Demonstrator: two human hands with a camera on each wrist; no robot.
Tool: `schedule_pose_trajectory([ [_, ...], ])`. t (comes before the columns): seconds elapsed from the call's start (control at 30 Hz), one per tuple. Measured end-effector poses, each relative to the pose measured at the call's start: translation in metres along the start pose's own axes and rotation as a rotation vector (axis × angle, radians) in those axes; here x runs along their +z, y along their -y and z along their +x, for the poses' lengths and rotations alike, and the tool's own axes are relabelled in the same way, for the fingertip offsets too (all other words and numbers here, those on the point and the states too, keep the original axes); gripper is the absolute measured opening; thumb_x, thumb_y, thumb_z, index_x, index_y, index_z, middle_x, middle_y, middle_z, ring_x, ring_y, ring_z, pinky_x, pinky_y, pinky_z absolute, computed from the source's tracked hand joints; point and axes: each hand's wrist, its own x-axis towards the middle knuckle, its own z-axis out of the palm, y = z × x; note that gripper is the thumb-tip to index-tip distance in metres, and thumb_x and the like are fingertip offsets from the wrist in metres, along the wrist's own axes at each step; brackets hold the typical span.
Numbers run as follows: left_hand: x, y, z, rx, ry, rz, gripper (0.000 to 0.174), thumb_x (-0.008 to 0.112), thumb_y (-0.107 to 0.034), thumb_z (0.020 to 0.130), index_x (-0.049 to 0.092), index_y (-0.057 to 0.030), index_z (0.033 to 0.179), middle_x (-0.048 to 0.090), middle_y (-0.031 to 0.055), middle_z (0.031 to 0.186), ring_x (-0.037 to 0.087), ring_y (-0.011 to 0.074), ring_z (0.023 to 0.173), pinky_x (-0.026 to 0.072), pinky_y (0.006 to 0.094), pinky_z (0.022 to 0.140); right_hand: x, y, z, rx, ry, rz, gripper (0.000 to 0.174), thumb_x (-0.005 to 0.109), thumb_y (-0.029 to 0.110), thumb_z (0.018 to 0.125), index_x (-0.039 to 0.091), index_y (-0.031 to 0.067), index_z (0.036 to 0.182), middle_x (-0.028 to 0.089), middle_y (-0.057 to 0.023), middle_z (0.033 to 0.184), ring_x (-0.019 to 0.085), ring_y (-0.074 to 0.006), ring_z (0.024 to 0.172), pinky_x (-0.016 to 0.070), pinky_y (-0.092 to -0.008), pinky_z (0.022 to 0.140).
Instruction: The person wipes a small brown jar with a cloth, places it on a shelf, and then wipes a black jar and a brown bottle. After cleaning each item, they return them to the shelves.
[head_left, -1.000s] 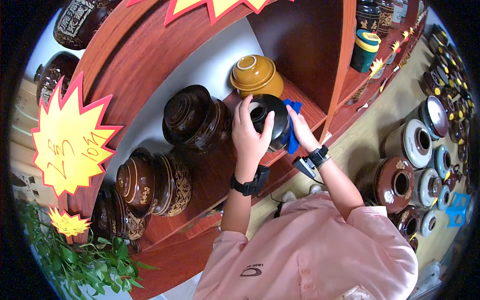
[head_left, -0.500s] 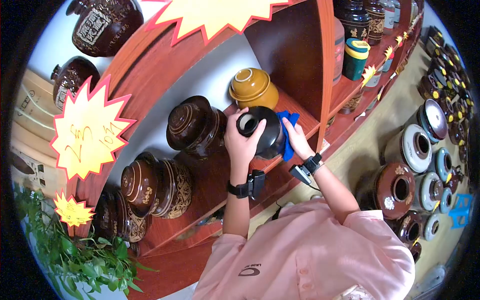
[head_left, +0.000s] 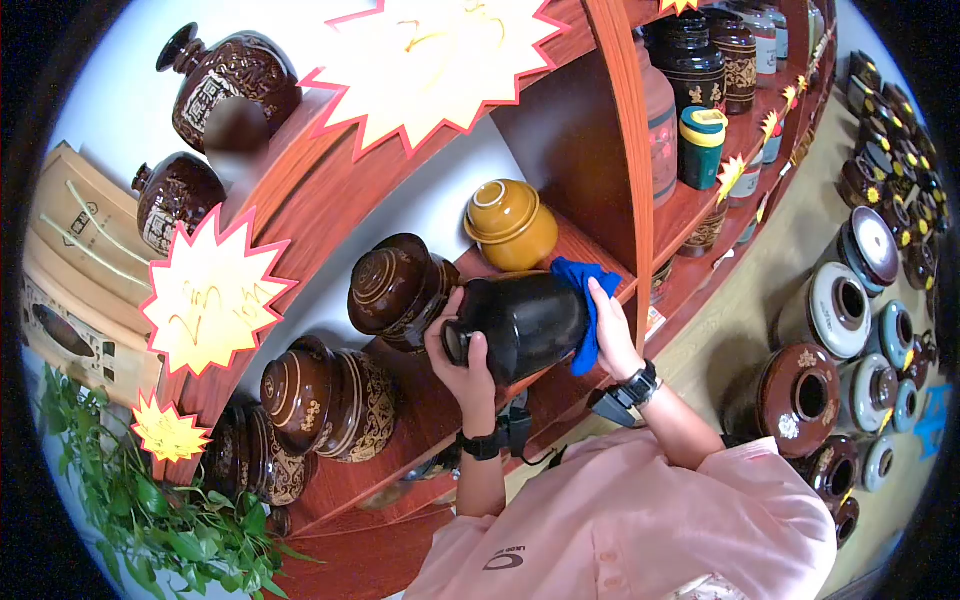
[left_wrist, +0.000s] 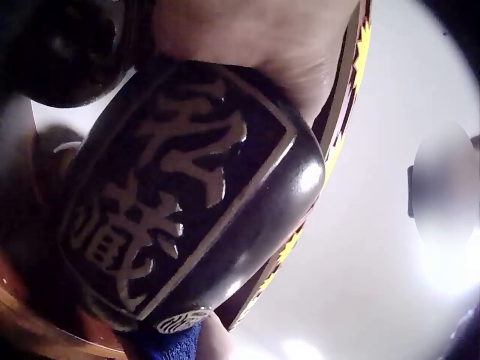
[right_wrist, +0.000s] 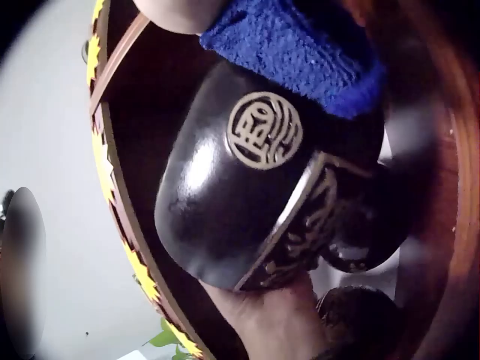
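A black glazed jar (head_left: 530, 325) is held tilted on its side in front of the shelf, its mouth toward the left. My left hand (head_left: 460, 375) grips it around the neck and shoulder, thumb beside the mouth. At the base end, my right hand (head_left: 616, 335) holds a blue cloth (head_left: 588, 312) against the jar. Large raised characters cover the side of the jar (left_wrist: 187, 187) in the left wrist view. The right wrist view shows a round emblem on the jar (right_wrist: 195, 180) and the cloth (right_wrist: 292, 56) bunched over its base edge.
Behind the jar, a mustard-yellow lidded pot (head_left: 512, 225) and brown lidded pots (head_left: 400, 290) stand on the wooden shelf (head_left: 400, 440). Starburst price signs (head_left: 215, 300) line its edge. Bottles and a green canister (head_left: 702, 150) fill the right shelves. Large jars (head_left: 800, 390) crowd the floor at right.
The jar has tipped from mouth-up toward the camera to lying sideways, and both hands have come lower in the head view. The blue cloth has spread over more of the base.
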Motion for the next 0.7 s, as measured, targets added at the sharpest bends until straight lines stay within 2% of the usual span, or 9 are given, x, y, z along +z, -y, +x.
schedule_pose_trajectory([
  [0.03, 0.002, -0.003, 0.000, 0.005, -0.023, -0.038, 0.038, 0.064, -0.015, 0.082, 0.044, -0.0008, 0.112, 0.053, 0.0181, 0.131, 0.046, 0.0258, 0.123, 0.0289, 0.0378, 0.108, 0.001, 0.004, -0.002, 0.014, 0.006, 0.016, 0.039, 0.046, 0.034, 0.100, 0.058, 0.0028, 0.121, 0.064, -0.0041, 0.111, 0.059, -0.0136, 0.100, 0.0447, -0.0288, 0.092],
  [0.07, 0.000, 0.001, 0.000, 0.045, -0.005, -0.021, 0.046, 0.064, -0.024, 0.086, 0.046, 0.0001, 0.122, 0.050, 0.0139, 0.135, 0.049, 0.0219, 0.117, 0.0361, 0.0356, 0.102, 0.001, 0.007, -0.004, 0.029, 0.012, 0.031, 0.039, 0.046, 0.034, 0.100, 0.058, 0.0029, 0.121, 0.064, -0.0041, 0.111, 0.060, -0.0136, 0.100, 0.0447, -0.0288, 0.092],
  [0.2, 0.006, 0.002, -0.004, 0.039, -0.032, -0.044, 0.047, 0.063, -0.024, 0.087, 0.045, 0.0006, 0.122, 0.048, 0.0158, 0.136, 0.050, 0.0237, 0.118, 0.0360, 0.0376, 0.104, -0.004, 0.016, -0.009, 0.069, 0.001, 0.024, 0.040, 0.047, 0.035, 0.099, 0.057, 0.0031, 0.121, 0.064, -0.0037, 0.110, 0.060, -0.0130, 0.098, 0.0456, -0.0284, 0.090],
  [0.3, 0.013, 0.003, -0.002, 0.090, -0.034, 0.023, 0.046, 0.064, -0.023, 0.086, 0.045, 0.0008, 0.121, 0.050, 0.0167, 0.135, 0.051, 0.0245, 0.117, 0.0354, 0.0386, 0.105, -0.009, 0.021, -0.017, 0.211, 0.004, -0.042, 0.041, 0.048, 0.037, 0.099, 0.057, 0.0039, 0.121, 0.065, -0.0029, 0.108, 0.061, -0.0122, 0.093, 0.0485, -0.0274, 0.083],
  [0.33, 0.012, 0.003, 0.001, 0.108, -0.021, 0.066, 0.046, 0.064, -0.023, 0.086, 0.045, 0.0008, 0.121, 0.050, 0.0169, 0.135, 0.051, 0.0246, 0.117, 0.0354, 0.0386, 0.104, -0.009, 0.023, -0.020, 0.239, -0.017, -0.098, 0.041, 0.048, 0.038, 0.098, 0.058, 0.0047, 0.119, 0.065, -0.0025, 0.104, 0.062, -0.0123, 0.087, 0.0513, -0.0275, 0.076],
  [0.43, 0.009, 0.003, 0.005, 0.088, 0.007, 0.116, 0.045, 0.064, -0.023, 0.085, 0.046, 0.0004, 0.120, 0.052, 0.0172, 0.133, 0.050, 0.0246, 0.117, 0.0354, 0.0383, 0.104, -0.014, 0.032, -0.027, 0.312, 0.027, -0.130, 0.040, 0.048, 0.039, 0.098, 0.058, 0.0052, 0.118, 0.066, -0.0026, 0.102, 0.063, -0.0132, 0.085, 0.0528, -0.0279, 0.074],
  [0.57, 0.007, 0.009, -0.002, 0.048, 0.004, 0.055, 0.042, 0.065, -0.024, 0.084, 0.046, -0.0013, 0.114, 0.052, 0.0174, 0.133, 0.049, 0.0244, 0.117, 0.0337, 0.0374, 0.104, -0.033, 0.022, -0.011, 0.189, -0.028, 0.141, 0.039, 0.050, 0.039, 0.097, 0.059, 0.0063, 0.116, 0.067, -0.0022, 0.099, 0.064, -0.0129, 0.080, 0.0528, -0.0268, 0.068],
  [0.67, 0.014, -0.002, -0.006, 0.118, 0.010, 0.075, 0.039, 0.065, -0.025, 0.083, 0.046, -0.0027, 0.109, 0.052, 0.0179, 0.134, 0.048, 0.0255, 0.119, 0.0298, 0.0379, 0.107, -0.032, 0.018, -0.004, 0.174, -0.011, 0.148, 0.040, 0.051, 0.040, 0.097, 0.060, 0.0062, 0.117, 0.068, -0.0023, 0.100, 0.064, -0.0126, 0.080, 0.0522, -0.0260, 0.068],
  [0.7, 0.015, -0.008, -0.006, 0.156, 0.038, 0.104, 0.038, 0.064, -0.022, 0.083, 0.045, -0.0026, 0.109, 0.051, 0.0193, 0.134, 0.046, 0.0285, 0.123, 0.0282, 0.0397, 0.108, -0.028, 0.016, -0.002, 0.186, -0.006, 0.146, 0.040, 0.050, 0.040, 0.097, 0.059, 0.0062, 0.117, 0.068, -0.0025, 0.100, 0.064, -0.0127, 0.080, 0.0523, -0.0261, 0.068],
])
